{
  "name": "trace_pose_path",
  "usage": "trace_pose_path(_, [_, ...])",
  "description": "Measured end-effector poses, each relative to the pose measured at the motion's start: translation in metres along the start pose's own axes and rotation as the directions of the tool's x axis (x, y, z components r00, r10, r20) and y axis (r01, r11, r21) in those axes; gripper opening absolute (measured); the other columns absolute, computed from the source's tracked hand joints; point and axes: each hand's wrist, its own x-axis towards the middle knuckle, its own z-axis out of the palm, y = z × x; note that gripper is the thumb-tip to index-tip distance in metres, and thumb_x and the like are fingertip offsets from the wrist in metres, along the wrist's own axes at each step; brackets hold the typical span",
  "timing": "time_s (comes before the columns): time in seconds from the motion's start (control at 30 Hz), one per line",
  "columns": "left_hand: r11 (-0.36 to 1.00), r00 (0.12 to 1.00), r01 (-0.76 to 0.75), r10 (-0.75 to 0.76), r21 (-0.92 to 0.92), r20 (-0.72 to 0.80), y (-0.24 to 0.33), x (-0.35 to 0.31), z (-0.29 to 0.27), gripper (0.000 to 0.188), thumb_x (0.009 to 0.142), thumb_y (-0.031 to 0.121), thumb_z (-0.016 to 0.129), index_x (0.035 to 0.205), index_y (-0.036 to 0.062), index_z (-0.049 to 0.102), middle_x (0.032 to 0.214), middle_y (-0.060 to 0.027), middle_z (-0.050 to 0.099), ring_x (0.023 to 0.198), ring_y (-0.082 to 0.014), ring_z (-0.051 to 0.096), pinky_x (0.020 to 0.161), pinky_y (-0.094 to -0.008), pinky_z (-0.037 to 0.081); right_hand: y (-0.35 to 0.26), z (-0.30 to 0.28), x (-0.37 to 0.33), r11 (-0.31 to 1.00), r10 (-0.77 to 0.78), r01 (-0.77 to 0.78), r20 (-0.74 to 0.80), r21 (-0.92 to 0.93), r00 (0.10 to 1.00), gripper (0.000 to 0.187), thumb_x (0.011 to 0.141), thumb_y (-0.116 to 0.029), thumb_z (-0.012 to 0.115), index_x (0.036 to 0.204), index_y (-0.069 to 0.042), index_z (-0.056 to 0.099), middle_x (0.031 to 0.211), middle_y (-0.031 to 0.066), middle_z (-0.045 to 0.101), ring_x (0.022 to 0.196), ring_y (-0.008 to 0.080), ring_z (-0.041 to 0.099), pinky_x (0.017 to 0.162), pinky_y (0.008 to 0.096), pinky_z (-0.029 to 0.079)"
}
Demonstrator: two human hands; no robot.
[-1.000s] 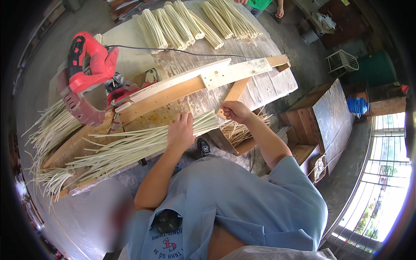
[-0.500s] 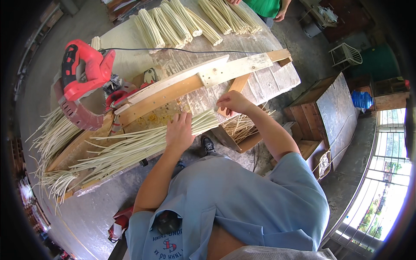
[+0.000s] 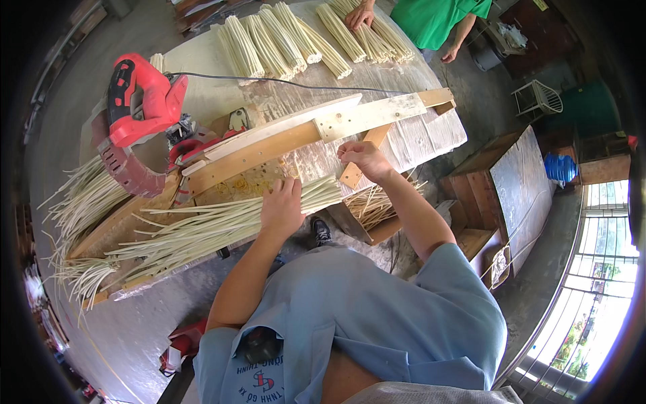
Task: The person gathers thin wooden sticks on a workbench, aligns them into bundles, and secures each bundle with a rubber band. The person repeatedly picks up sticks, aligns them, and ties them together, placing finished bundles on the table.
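Observation:
A long bundle of pale rattan-like canes [image 3: 202,229] lies along the near edge of the table, its left ends loose and fanned out, its right ends fairly even. My left hand [image 3: 282,207] is closed over the bundle near those even ends, fingers curled across the top. Just beyond the even ends, apart from them, my right hand [image 3: 367,161] is raised over the table with its fingers curled in to the thumb. Whatever they may hold is too small to see. Behind both hands runs a long wooden fence [image 3: 269,148] of joined boards.
A red power saw [image 3: 145,101] stands at the left, its black cable crossing the table [image 3: 410,135]. Tied-looking cane bundles [image 3: 269,44] lie at the far side, where a co-worker's hand [image 3: 360,15] rests on one. A box of cane offcuts [image 3: 377,205] sits below the right edge.
My right hand has lifted slightly away from the cane ends, while my left stays on the bundle. The co-worker has come further into view, with a hand on a far bundle.

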Motion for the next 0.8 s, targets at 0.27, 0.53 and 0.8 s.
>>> trace_pose_path(0.27, [1.0,1.0,-0.011,0.011,0.002,-0.001,-0.001,0.0,0.001,0.07,0.077,0.052,0.078,0.123,0.0046,0.058,0.12,-0.0057,0.058,0.114,-0.0263,0.055,0.091,-0.0454,0.046,-0.016,-0.011,-0.005,0.901,0.094,-0.103,0.041,0.422,0.995,0.011,0.087,-0.004,0.07,0.093,0.005,0.067,0.091,0.0092,0.066,0.085,0.0185,0.066,0.077,0.0315,0.056])
trace_pose_path(0.53, [1.0,1.0,0.0,0.0,-0.007,0.014,-0.001,0.0,-0.001,0.07,0.077,0.052,0.078,0.124,0.0043,0.058,0.121,-0.006,0.058,0.115,-0.0262,0.054,0.092,-0.0448,0.046,-0.026,-0.02,-0.025,0.874,0.182,-0.311,0.342,0.374,0.922,0.025,0.095,-0.006,0.057,0.112,0.011,0.063,0.111,0.0192,0.067,0.105,0.0322,0.069,0.083,0.0422,0.063])
trace_pose_path(0.8, [0.999,0.999,0.013,-0.01,-0.047,0.049,-0.001,0.0,-0.001,0.064,0.074,0.034,0.083,0.125,0.0073,0.056,0.124,-0.0062,0.054,0.115,-0.0255,0.053,0.091,-0.0447,0.046,-0.001,0.009,-0.059,0.944,0.278,-0.291,0.101,0.156,0.955,0.042,0.096,-0.006,0.064,0.131,0.015,0.054,0.137,0.0248,0.053,0.115,0.0339,0.065,0.082,0.0396,0.066])
